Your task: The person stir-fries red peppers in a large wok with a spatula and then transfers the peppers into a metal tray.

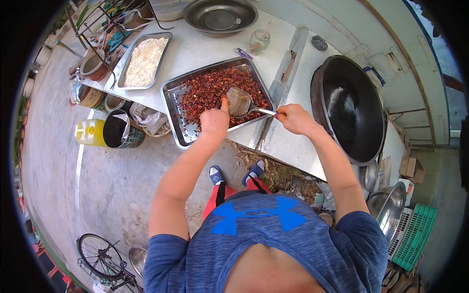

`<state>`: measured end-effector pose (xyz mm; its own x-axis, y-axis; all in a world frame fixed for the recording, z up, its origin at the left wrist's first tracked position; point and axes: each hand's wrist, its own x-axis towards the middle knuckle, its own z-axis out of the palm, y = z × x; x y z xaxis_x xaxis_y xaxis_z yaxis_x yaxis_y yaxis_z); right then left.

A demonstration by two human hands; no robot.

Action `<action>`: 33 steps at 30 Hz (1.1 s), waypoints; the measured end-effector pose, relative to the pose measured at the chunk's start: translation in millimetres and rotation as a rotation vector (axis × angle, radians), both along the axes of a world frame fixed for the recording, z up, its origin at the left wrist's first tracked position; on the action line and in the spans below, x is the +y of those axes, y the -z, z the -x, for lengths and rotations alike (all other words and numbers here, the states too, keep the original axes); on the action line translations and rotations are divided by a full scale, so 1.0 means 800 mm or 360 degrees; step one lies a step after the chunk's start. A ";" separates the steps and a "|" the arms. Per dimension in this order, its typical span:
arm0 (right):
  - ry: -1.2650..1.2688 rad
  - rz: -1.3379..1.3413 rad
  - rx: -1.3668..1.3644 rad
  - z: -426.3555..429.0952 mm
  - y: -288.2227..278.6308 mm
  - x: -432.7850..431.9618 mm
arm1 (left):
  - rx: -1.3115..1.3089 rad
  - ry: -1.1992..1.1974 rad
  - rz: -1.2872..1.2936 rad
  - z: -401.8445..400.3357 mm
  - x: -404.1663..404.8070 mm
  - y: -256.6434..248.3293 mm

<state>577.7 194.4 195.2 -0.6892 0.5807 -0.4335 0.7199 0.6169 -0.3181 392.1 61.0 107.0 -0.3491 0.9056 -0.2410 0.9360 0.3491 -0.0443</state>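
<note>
A rectangular steel tray [179, 130] holds a spread of crushed dried red chilli [212, 88]. My right hand [296, 119] grips the handle of a metal wok spatula [239, 102], whose broad blade is over the chilli at the tray's right side. Over the tray's near side is my left hand [215, 121], with its index finger stretched out to the left edge of the blade and its other fingers curled. It appears to hold nothing. The fingertips of my right hand look stained reddish.
A large black wok [351, 110] sits to the right. Behind are a tray of white flour-like powder [144, 62], a wide steel basin [221, 18], a glass jar [259, 42] and a dark scrubbing pad or stone [319, 43]. A yellow jug [89, 132] stands on the floor.
</note>
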 end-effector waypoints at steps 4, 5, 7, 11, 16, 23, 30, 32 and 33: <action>0.0052 -0.0024 0.0047 -0.012 0.000 0.006 | 0.0068 -0.0089 -0.0428 0.027 -0.010 0.011; 0.0096 -0.0025 0.0054 -0.011 -0.002 0.006 | 0.0001 -0.0069 -0.0632 0.032 -0.011 0.013; 0.0123 -0.0046 0.0060 -0.011 -0.009 0.002 | -0.0189 -0.0169 -0.0821 0.038 -0.011 0.006; 0.0186 -0.0063 0.0094 -0.014 -0.011 -0.001 | -0.0578 -0.0668 -0.0991 0.053 -0.006 0.003; 0.0227 0.0012 0.0076 -0.009 -0.008 -0.004 | -0.0590 -0.0605 -0.1126 0.069 -0.015 0.036; 0.0214 0.0070 0.0221 -0.011 0.020 -0.006 | -0.0380 -0.0664 -0.0720 0.061 -0.019 0.031; 0.0429 0.0467 0.0464 -0.002 0.045 -0.022 | -0.0430 -0.0680 -0.0679 0.058 -0.026 0.038; 0.0654 0.0836 0.0517 0.003 0.045 -0.033 | -0.0632 -0.0626 -0.0791 0.045 -0.031 0.029; 0.0636 0.0847 0.0530 0.007 0.048 -0.040 | -0.0715 -0.0575 -0.0893 0.039 -0.037 0.025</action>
